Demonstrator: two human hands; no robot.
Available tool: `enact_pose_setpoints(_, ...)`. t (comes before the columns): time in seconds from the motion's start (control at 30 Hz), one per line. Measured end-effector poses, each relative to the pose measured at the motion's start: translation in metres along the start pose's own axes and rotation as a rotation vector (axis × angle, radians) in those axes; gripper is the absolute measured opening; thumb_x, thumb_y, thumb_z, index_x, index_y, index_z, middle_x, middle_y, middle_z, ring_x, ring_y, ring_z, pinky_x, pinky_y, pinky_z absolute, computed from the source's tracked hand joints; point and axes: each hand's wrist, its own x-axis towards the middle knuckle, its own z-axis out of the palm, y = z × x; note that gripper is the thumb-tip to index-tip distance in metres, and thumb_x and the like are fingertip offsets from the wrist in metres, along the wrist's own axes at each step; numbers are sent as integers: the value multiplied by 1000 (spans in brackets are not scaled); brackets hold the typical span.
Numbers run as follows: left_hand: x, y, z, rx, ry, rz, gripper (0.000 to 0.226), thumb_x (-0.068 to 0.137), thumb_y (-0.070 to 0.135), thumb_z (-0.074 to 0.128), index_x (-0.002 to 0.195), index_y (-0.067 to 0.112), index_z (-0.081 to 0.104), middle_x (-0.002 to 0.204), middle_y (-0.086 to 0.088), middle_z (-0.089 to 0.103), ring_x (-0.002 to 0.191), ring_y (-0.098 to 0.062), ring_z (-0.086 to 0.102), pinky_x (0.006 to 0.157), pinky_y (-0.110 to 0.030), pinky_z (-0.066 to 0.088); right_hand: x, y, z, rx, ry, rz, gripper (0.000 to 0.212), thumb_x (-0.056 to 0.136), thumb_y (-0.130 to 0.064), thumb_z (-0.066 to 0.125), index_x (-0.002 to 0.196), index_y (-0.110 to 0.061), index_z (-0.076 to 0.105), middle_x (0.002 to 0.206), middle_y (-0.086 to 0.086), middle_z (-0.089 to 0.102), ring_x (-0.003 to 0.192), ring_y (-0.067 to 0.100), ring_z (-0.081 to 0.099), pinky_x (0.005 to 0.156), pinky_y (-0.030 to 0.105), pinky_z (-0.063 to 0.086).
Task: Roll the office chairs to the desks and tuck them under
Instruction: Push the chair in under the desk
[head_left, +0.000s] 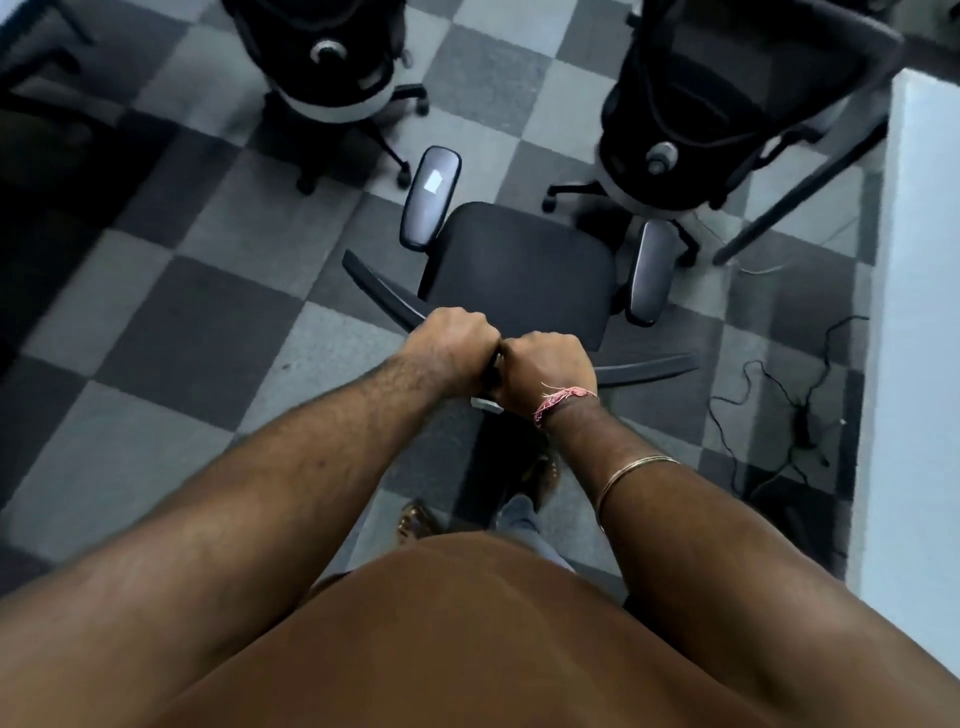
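1. Head view: left hand (451, 347) and right hand (543, 370) sit side by side, fingers curled tight over the top edge of the backrest (644, 368) of the chair (524, 265). It stands on the carpet (171, 322), between two parked chairs, one left (332, 67), one right (691, 130).
2. Risk: armrests (430, 197) may clip either neighbour's base if pushed straight on.
3. Risk: cables (795, 410) lie near the right casters; a swerve could snag them.
4. Risk: both hands at centre give little steering leverage, so the seat may swivel.
5. Desk (919, 312) at right; leg (800, 192) slants nearby.
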Motion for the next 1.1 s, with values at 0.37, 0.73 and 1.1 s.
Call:
enact_pose_setpoints(0.37,-124,-55,50,-107,25,-342,20,90,42,61,92,25,71,88,3,71,80,-23,68,68,-35,51,22,-117,-12,-63,39,-401,41,81,-65,52,79,-27,67,74,-2,69,69,24,68,56,30,36)
enact_pose_setpoints(0.73,-206,-81,89,-240,-50,-698,20,84,43,56,81,27,67,76,7,67,64,-20,56,59,-30,46,42,-205,-25,-98,33,-766,27,87,-47,53,69,-26,53,77,-2,70,72,24,68,58,30,40)
enact_pose_setpoints(1.1,-244,-85,115,-370,-65,-997,29,85,50,52,78,25,66,73,6,67,66,-21,63,61,-32,53,62,-258,-30,-156,80,-1081,25,85,-41,53,72,-23,65,75,-3,70,70,23,68,57,30,39)
